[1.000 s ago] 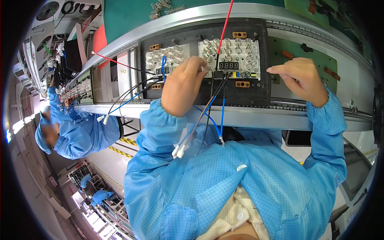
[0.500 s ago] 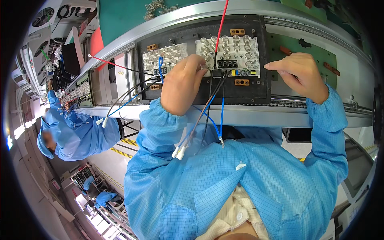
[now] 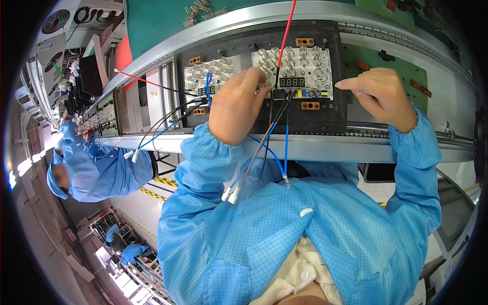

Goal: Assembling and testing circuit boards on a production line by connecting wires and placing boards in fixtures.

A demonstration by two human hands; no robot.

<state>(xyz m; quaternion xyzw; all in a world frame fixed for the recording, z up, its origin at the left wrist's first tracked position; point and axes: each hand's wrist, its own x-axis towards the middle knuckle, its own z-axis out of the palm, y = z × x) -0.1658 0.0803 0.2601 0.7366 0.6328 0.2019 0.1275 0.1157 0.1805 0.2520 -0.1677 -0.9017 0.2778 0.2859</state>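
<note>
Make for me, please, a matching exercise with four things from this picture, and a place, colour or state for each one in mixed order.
Things
1. left hand
2. right hand
3. coil springs
4. tray

Places, colours, states
A. lying on the green surface at the top of the picture
B. index finger extended toward the right edge of the right-hand circuit board
C. black in colour
D. at the left edge of the right-hand circuit board

Right pairs: 1-D, 2-B, 3-A, 4-C
</note>
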